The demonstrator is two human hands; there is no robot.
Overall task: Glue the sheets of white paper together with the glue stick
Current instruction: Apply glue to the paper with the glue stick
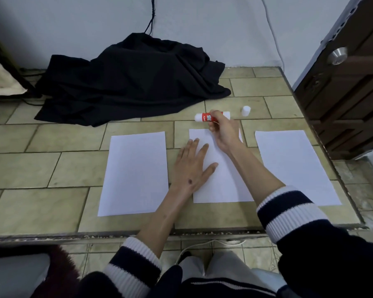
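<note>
Three white sheets lie side by side on the tiled table: a left sheet (135,173), a middle sheet (222,181) and a right sheet (293,166). My left hand (192,166) lies flat, fingers spread, on the left part of the middle sheet. My right hand (223,132) grips the red and white glue stick (204,117) sideways above the middle sheet's far edge. The stick's uncapped end points left. Its white cap (246,110) stands on the table just to the right of the stick.
A crumpled black cloth (129,80) covers the far left part of the table (41,207). A dark wooden door (349,97) with a metal knob (338,55) stands close on the right. The wall (202,22) is right behind the table.
</note>
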